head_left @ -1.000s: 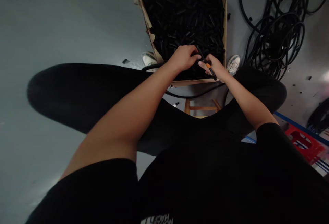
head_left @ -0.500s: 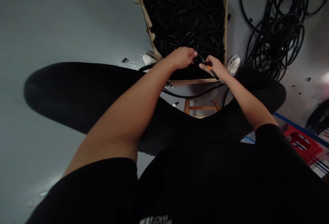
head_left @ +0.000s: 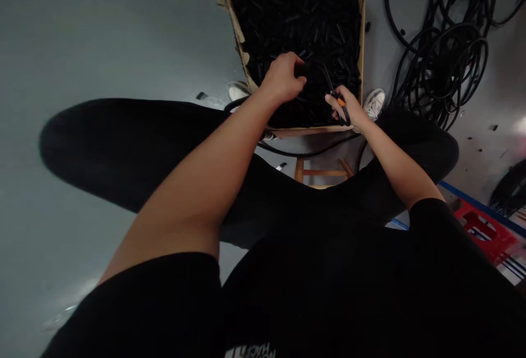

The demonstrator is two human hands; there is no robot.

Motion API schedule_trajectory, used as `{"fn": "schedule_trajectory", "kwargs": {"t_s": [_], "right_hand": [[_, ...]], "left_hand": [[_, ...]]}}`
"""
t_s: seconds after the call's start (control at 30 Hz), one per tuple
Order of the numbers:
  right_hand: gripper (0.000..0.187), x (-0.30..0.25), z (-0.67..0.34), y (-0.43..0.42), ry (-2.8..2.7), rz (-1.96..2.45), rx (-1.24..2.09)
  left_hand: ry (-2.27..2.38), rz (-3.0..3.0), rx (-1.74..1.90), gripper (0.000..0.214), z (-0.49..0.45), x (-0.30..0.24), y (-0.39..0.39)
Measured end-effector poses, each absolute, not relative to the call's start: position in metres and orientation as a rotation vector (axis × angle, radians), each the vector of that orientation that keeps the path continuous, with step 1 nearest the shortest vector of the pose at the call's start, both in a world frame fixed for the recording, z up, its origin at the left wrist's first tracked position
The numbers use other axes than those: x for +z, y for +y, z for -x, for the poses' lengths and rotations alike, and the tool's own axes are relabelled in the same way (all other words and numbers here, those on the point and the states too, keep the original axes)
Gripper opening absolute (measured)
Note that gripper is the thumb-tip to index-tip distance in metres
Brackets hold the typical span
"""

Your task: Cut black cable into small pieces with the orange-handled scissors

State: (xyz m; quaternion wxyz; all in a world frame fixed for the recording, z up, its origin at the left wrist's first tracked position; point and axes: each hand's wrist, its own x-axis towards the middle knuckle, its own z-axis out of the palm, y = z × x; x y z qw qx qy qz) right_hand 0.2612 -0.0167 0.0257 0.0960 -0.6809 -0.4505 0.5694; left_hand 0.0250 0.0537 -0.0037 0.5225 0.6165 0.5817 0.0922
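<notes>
My left hand (head_left: 283,77) is over the middle of a cardboard box (head_left: 287,131), closed around a black cable (head_left: 308,67) whose end is partly hidden by my fingers. The box is heaped with short black rubber-like pieces (head_left: 304,18). My right hand (head_left: 343,107) is near the box's near right corner, holding a small orange-handled tool (head_left: 341,101). Its blades are hidden. A thin black cable (head_left: 312,152) runs below the box's near edge.
Coils of black cable (head_left: 444,62) lie on the grey floor to the right, with small black bits scattered around. A wooden stool (head_left: 322,172) stands under the box, between my black-clad legs. White sneakers (head_left: 375,104) show beyond. A red crate (head_left: 480,232) sits at lower right.
My left hand has moved away from my right hand, further over the box, drawing the black cable with it. My right hand has shifted slightly to the right.
</notes>
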Motion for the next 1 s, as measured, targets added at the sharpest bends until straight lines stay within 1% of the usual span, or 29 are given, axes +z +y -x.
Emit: {"fn": "schedule_trajectory", "kwargs": {"t_s": [0.13, 0.23, 0.3, 0.37, 0.53, 0.7, 0.9, 1.0], "right_hand": [[0.061, 0.031, -0.259, -0.018, -1.435, 1.92, 1.825], [0.061, 0.033, -0.256, -0.017, -1.523, 1.936, 1.785], [0.065, 0.032, -0.255, -0.017, -1.533, 1.973, 1.751], [0.068, 0.03, -0.257, -0.017, -1.506, 2.005, 1.728], [0.073, 0.026, -0.257, -0.019, -1.39, 2.018, 1.786], [0.08, 0.027, -0.253, -0.019, -1.361, 2.015, 1.766], [0.085, 0.028, -0.257, -0.013, -1.567, 1.986, 1.529], [0.084, 0.027, -0.258, -0.014, -1.523, 1.976, 1.614]], "left_hand": [[1.395, -1.368, 0.29, 0.06, -0.029, -0.005, 0.051], [1.381, -1.373, 0.305, 0.07, -0.035, -0.004, 0.046], [1.371, -1.39, 0.299, 0.072, -0.036, -0.003, 0.046], [1.368, -1.403, 0.277, 0.067, -0.035, -0.003, 0.047], [1.343, -1.435, 0.204, 0.043, -0.035, -0.001, 0.048], [1.238, -1.464, 0.185, 0.038, -0.04, 0.005, 0.045], [1.281, -1.456, 0.139, 0.026, -0.037, 0.005, 0.053], [1.262, -1.46, 0.108, 0.025, -0.036, 0.004, 0.054]]}}
